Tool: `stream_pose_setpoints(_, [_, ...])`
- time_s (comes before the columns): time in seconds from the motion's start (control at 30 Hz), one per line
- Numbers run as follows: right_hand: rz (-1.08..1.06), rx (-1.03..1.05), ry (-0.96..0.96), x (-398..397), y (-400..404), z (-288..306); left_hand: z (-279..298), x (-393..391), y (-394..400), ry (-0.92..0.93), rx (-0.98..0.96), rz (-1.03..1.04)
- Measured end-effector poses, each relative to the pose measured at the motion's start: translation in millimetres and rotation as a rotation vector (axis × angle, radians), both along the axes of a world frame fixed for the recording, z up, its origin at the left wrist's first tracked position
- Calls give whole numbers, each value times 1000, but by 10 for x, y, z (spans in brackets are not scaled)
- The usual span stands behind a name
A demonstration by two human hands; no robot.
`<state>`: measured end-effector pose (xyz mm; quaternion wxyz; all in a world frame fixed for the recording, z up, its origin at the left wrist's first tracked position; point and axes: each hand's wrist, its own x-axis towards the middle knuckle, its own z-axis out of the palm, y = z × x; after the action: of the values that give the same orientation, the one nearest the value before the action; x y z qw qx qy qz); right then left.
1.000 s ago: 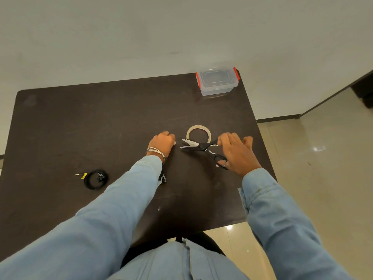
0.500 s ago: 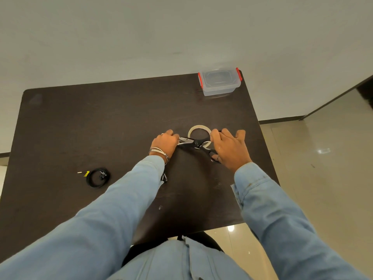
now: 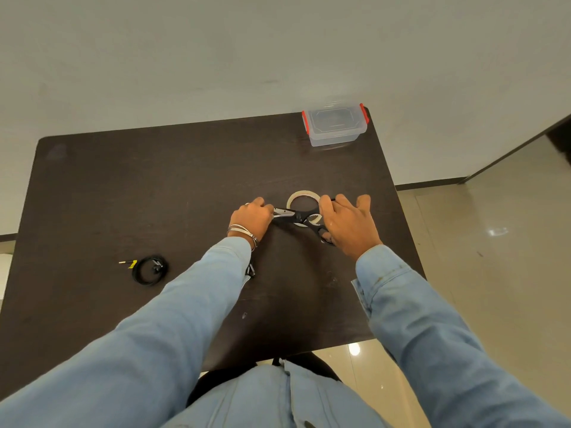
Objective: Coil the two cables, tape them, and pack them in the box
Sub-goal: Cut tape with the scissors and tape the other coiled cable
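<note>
My left hand is curled in a fist on the dark table. A black cable end sticks out under its wrist; the rest of that cable is hidden beneath hand and sleeve. My right hand grips the black-handled scissors, whose blade tips touch the fingers of my left hand. A beige tape roll lies flat just behind the scissors. A coiled black cable with a yellow tag lies at the left. The clear box with red clips, lid on, stands at the far right corner.
The table's right edge runs close to my right hand, with tiled floor beyond. A pale wall stands behind the table. My lap and a dark seat are at the near edge.
My right hand has carried the scissors left, from beside the tape roll up to my left hand's fingers, and the blades have come together. My left hand stayed in place.
</note>
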<state>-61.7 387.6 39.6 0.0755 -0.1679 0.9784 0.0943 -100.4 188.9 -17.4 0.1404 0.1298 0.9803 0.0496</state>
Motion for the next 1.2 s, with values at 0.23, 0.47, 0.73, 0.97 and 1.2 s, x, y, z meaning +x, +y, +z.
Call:
stream_pose_setpoints(0.23, [-21,2,15,2,6,-6,0,22,-11,1,14,0])
stream_pose_setpoints(0.47, [-62,37,40,59,41,-40,-61,44,-106,-32,144,193])
stream_pose_setpoints(0.73, [-462,-418,-282,4,137,-80,-152,102,-171,-304,941,826])
stream_pose_setpoints(0.97, [-820,-853,-374,101,226,-227,-94,273,-156,-507,1291,1092])
stream_pose_setpoints(1.2, [-1024,-655,-136,406,334,-634,-11,512,-53,-578,1464,1178])
